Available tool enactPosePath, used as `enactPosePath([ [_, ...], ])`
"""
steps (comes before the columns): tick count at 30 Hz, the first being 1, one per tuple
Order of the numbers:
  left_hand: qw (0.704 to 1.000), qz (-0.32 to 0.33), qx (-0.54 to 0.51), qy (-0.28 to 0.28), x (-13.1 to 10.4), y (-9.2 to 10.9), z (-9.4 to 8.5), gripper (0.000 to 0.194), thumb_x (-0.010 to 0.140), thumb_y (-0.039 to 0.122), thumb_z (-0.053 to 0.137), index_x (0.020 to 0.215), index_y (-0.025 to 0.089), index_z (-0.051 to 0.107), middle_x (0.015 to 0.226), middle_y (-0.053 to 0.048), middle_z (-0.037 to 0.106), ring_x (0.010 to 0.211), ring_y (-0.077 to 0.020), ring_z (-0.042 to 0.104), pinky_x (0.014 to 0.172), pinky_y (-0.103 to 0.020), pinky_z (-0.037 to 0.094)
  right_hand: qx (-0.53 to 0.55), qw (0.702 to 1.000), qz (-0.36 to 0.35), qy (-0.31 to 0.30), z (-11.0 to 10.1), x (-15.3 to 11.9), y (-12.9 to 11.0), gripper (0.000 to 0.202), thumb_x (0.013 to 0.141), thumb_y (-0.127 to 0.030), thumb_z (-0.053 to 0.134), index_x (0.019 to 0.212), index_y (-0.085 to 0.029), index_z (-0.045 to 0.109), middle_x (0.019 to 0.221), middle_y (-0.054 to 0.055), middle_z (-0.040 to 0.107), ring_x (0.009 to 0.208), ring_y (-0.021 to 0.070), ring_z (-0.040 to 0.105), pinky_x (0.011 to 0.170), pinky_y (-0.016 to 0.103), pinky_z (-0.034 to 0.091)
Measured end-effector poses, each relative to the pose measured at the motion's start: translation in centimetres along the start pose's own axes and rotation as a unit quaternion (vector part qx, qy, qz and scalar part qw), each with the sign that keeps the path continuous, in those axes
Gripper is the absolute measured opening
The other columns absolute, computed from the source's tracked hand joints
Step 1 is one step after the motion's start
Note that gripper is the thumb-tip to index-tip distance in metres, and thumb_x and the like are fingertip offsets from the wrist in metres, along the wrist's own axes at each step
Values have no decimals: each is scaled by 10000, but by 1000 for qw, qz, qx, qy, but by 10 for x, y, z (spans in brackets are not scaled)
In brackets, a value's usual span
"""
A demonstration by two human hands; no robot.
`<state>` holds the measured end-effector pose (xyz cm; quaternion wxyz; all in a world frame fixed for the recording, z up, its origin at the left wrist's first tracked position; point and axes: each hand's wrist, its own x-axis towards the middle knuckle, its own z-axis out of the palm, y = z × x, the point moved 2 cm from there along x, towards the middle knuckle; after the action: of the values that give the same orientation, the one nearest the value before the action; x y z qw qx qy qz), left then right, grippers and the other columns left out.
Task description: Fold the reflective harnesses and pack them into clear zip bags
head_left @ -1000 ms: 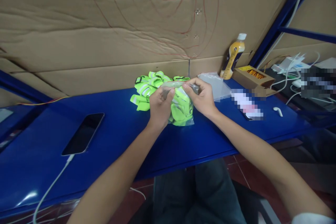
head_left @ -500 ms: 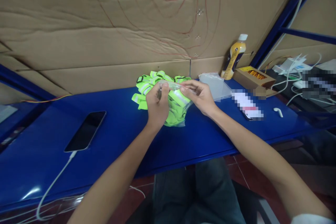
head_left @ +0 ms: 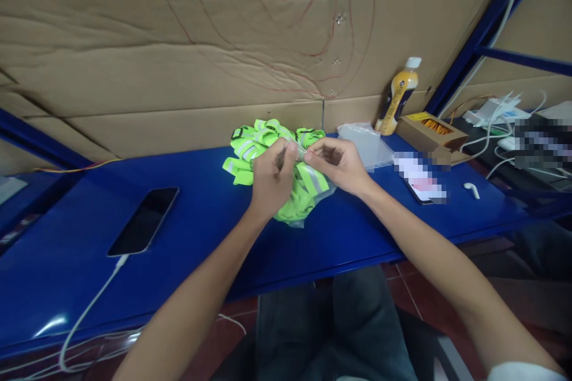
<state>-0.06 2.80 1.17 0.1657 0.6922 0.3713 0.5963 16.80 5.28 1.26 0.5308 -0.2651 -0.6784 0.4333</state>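
A clear plastic bag with a neon-yellow reflective strap bundle inside hangs low over the blue table. My left hand pinches the bag's top edge, its thumb pointing up. Close beside it, my right hand grips the same edge between thumb and fingers, the fingertips of both hands nearly touching. More neon-yellow straps with grey-white bands and black buckles lie behind and left of my hands. Flat clear bags rest just behind my right hand.
A black phone on a white cable lies at the left. At the right are a yellow bottle, an open cardboard box, a lit phone and a white earbud. Cardboard stands behind the table.
My hands have come closer together along the bag's top edge, the left one moving slightly right. The bag's lower end has shifted a little and hangs slightly nearer to me.
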Motion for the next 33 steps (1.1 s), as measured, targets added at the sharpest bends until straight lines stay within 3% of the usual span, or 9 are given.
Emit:
enactPosePath([
  [6,999,-5,19,-44,1,-2,-2,329,1104,459,561,877,222,572,664,47,441,565,-119,387,545,-301,293,12,1000,-4,-21,-2,0,4,438,775,-545,920,786,-165,704,719,-7,649,651,105,518,623,258,403],
  [9,999,17,38,-30,1,0,-3,371,1099,451,569,816,214,536,649,50,421,555,-113,363,537,-298,283,-21,1000,-13,-16,1,-1,5,422,815,-538,892,788,-159,708,716,-5,647,650,104,513,624,261,400],
  [14,998,42,50,-16,-2,3,-3,338,1102,395,575,822,206,554,650,56,426,561,-103,365,558,-294,297,-5,997,-4,-74,3,-3,6,381,888,-505,828,805,-166,676,661,-43,555,576,85,408,558,256,334],
  [21,996,-19,10,-82,0,-6,0,336,1038,457,658,813,211,611,652,40,479,581,-123,419,545,-290,315,-224,965,-136,-5,-4,-8,-1,338,1036,-328,625,732,-187,577,651,-31,512,615,106,445,609,279,340],
  [25,999,-14,32,-40,4,-4,-7,390,1033,402,650,708,204,559,605,41,438,555,-117,367,534,-297,280,-122,991,-44,-27,-5,-6,3,393,961,-533,742,791,-189,654,689,-18,579,627,113,463,608,275,381],
  [28,999,-29,36,2,7,-8,-12,350,1027,381,643,726,205,617,625,27,498,573,-124,396,549,-296,308,-30,997,26,-60,-5,-3,6,505,844,-652,825,755,-188,646,639,-41,525,569,90,384,544,259,331],
  [33,998,-53,-33,-15,12,-18,-12,223,973,358,710,809,209,732,745,-9,682,672,-148,600,650,-286,468,15,998,46,-35,-5,-1,9,568,770,-697,867,731,-183,628,614,-48,525,534,73,389,521,246,340],
])
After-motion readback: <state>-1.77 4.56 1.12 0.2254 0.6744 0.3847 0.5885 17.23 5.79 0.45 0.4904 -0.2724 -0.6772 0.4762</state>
